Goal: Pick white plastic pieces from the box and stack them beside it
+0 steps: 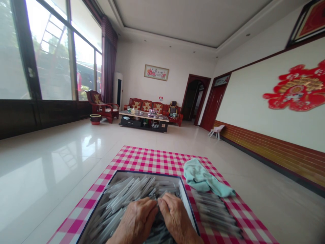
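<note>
A shallow box (186,191) with a dark blue rim holds a heap of slim translucent tubes (127,196) that look like pens. My left hand (138,218) and my right hand (175,215) are over the near middle of this heap, close together, thumbs almost meeting. Both have their fingers curled inward, and whatever they grip is hidden behind the knuckles. To the right of the box, a row of similar pens (215,213) lies side by side on the checked cloth, blurred. Just beyond that row is a crumpled mint-green cloth (203,178).
A pink-and-white checked tablecloth (157,159) covers the table under the box. Across the tiled floor stand a low coffee table (143,118), a red wooden sofa (147,105) and an armchair (103,106). A small pale chair (216,131) is by the right wall.
</note>
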Available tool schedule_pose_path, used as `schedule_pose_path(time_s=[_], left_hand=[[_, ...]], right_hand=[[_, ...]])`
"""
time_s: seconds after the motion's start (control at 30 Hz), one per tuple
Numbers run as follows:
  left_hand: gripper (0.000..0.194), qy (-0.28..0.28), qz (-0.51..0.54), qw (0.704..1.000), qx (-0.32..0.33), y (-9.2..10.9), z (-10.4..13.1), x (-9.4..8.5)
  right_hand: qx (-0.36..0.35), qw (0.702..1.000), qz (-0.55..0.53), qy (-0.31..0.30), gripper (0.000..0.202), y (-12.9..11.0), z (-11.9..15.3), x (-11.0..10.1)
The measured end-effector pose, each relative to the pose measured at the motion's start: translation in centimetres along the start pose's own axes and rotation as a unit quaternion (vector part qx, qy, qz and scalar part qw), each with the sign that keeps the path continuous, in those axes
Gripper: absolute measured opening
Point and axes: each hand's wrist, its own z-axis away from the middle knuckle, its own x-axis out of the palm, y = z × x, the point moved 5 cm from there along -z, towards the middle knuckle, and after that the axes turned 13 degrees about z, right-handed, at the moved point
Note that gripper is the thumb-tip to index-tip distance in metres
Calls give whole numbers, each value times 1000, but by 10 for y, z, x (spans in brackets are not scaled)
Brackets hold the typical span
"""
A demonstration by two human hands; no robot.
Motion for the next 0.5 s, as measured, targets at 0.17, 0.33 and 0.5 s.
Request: schedule_pose_path(time_s=[0.17,0.33,0.5], left_hand=[[27,-2,0,1000,-22,-3,2,1],[29,-6,4,1000,-25,-3,2,0],[28,-9,-2,1000,-25,-1,1,0]], right_hand=[[36,997,-69,-28,41,-1,0,-7],[3,995,-99,-35,11,-6,2,-21],[-17,998,-62,-28,22,-5,1,-15]])
